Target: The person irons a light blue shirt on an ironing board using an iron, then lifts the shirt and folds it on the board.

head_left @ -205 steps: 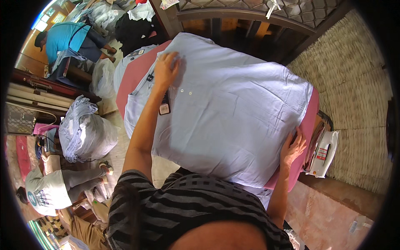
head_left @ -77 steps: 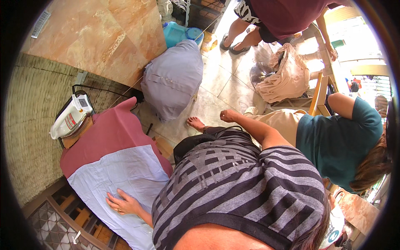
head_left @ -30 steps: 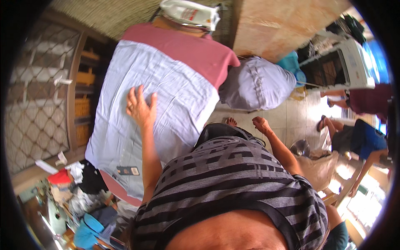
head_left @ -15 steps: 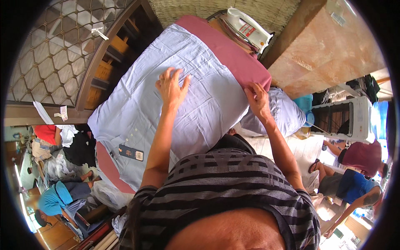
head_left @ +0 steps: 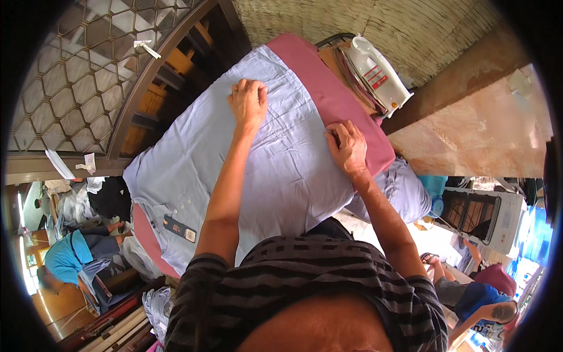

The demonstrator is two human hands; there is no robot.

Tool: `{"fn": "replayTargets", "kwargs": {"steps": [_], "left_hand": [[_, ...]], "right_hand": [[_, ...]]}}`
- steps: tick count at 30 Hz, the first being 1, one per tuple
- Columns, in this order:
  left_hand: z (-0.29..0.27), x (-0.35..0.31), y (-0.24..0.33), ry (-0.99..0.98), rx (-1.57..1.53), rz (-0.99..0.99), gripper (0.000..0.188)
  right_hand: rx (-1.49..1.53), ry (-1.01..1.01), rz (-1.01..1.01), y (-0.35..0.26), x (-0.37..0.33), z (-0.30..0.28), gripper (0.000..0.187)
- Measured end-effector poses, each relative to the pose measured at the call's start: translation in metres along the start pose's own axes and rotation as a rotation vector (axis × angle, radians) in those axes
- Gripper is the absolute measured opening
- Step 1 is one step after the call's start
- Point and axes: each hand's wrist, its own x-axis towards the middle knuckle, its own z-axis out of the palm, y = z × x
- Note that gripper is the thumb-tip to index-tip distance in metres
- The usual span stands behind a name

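A pale blue-grey shirt (head_left: 281, 158) lies spread over a board padded with maroon cloth (head_left: 293, 58). My left hand (head_left: 249, 105) rests on its far part, fingers together and curled down against the fabric; the fingertips are hidden. At the shirt's right edge, beside the bare maroon strip, my right hand (head_left: 350, 146) has its fingers bent and its thumb tucked in at the cloth. A dark tag (head_left: 179, 229) lies on the shirt near a row of small buttons, left of my left forearm.
A white iron (head_left: 378, 73) stands at the board's far right end. Bundled cloth (head_left: 404, 190) sits beside the board on the right. A metal lattice gate (head_left: 76, 82) borders the left. One person (head_left: 70, 255) is at left, and people (head_left: 475, 299) are at lower right.
My left hand has moved slightly farther away and its spread fingers have curled together. My right hand has shifted left and nearer, from the maroon corner onto the shirt's edge. The view has tilted.
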Motion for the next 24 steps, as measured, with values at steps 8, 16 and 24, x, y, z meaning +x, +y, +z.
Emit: {"fn": "replayTargets", "kwargs": {"steps": [8, 16, 24], "left_hand": [[0.025, 0.079, 0.01, -0.113, 0.013, 0.198, 0.019], [0.031, 0.088, 0.01, -0.048, -0.112, 0.185, 0.028], [0.011, 0.012, 0.059, -0.43, 0.294, 0.137, 0.074]], "right_hand": [[0.017, -0.047, 0.044, -0.003, 0.006, -0.003, 0.014], [0.054, -0.018, 0.057, 0.008, -0.005, 0.004, 0.012], [0.051, 0.066, -0.035, 0.007, -0.008, -0.002, 0.019]]}}
